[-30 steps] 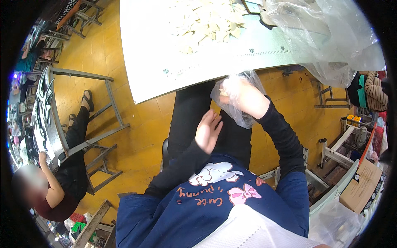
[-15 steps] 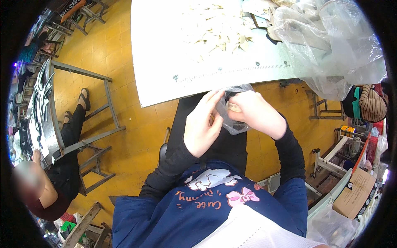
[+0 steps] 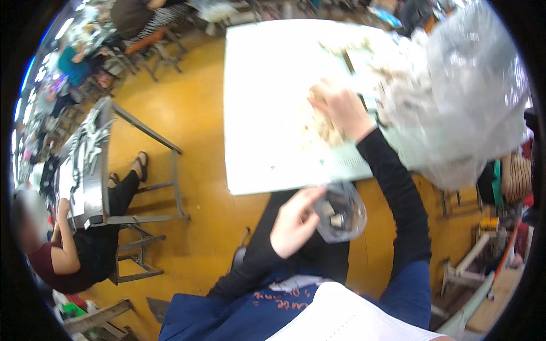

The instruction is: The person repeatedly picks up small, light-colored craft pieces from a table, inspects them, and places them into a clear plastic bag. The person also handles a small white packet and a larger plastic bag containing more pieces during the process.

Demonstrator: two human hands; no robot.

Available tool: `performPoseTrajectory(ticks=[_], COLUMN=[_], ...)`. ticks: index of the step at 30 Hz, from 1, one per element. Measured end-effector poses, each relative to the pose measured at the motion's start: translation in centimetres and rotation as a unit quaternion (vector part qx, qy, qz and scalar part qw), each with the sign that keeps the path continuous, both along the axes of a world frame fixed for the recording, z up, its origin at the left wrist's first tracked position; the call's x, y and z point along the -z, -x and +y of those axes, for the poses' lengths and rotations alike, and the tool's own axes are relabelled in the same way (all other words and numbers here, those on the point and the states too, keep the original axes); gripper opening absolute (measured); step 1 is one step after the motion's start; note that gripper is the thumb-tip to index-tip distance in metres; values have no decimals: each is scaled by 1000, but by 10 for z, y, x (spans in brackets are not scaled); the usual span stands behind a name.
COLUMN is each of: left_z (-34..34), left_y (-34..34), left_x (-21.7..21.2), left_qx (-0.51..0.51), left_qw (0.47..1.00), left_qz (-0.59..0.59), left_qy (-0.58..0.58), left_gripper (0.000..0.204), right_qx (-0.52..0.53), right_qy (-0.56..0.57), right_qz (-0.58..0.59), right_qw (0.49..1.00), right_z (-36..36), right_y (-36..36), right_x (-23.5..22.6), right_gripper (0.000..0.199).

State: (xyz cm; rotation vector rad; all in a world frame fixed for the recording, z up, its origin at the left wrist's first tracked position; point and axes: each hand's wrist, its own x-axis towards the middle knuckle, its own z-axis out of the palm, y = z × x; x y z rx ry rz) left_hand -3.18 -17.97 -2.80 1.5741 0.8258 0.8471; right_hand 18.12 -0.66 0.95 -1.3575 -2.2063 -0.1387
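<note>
Near the table's front edge, my left hand [image 3: 294,223] pinches the rim of a clear plastic bag [image 3: 359,211]. The bag hangs with its mouth open, and a few small cream pieces [image 3: 336,220] lie inside. My right hand [image 3: 342,108] is stretched out over the white table [image 3: 259,113], at a loose heap of small cream-coloured pieces [image 3: 321,135]. Its fingers point down at the heap and are smeared by motion, so whether they grip any pieces does not show.
A large clear plastic sheet or bag [image 3: 455,96] covers the table's right side, beside a dark flat strip [image 3: 348,62]. At left, a co-worker [image 3: 48,258] sits at a metal-framed table [image 3: 94,187] with grey-white strips on it. Wooden frames [image 3: 469,261] stand at right.
My right hand has left the bag and reached forward to the heap on the table. The bag's mouth is now wider open, still held by my left hand. The view has tilted up.
</note>
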Motion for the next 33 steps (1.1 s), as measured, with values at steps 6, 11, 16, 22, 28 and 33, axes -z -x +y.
performPoseTrajectory(ticks=[6,11,16,22,28,33], left_z=[6,10,7,10,8,-3], left_y=[1,2,2,1,2,-12], left_x=[6,7,3,-1,-5,-13], left_qx=[23,36,36,42,32,50], left_qw=[999,999,998,998,998,996], left_qz=[-12,-22,-37,-35,-24,-16], left_qy=[18,32,33,33,54,-66], left_gripper=[55,56,58,59,61,59], right_qx=[-39,-27,-25,0,-42,-184], right_qy=[-24,-2,8,-29,168,397], right_qz=[-21,-68,-141,-169,165,35], right_qw=[999,997,990,985,971,898], right_z=[3,-2,-9,-17,-119,-211], right_y=[-3,-5,-6,3,-9,-22], right_x=[15,15,9,-11,-71,-39], right_gripper=[18,36,56,50,12,34])
